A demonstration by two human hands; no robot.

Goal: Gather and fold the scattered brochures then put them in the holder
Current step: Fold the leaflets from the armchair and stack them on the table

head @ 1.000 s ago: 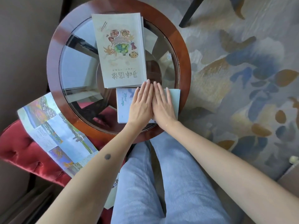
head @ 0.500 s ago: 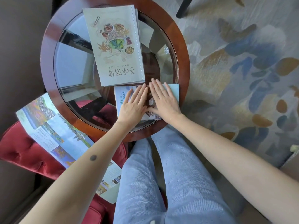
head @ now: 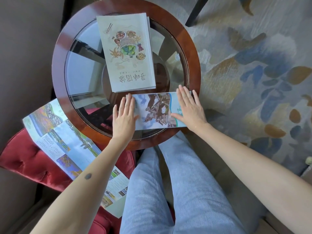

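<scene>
On the glass table, both hands, left hand and right hand, press flat, fingers straight, on a folded brochure.

bench: round, dk wood rim w/ glass top | floor: grey carpet (blue/ochre leaf blotches) | red tufted cushion lower left | dk furniture leg top

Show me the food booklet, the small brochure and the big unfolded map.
Food booklet (head: pixel 125 53): head view, middle of its cover.
Small brochure (head: pixel 155 110): head view, its uncovered middle picture.
Unfolded map (head: pixel 64 141): head view, its middle panels.
</scene>
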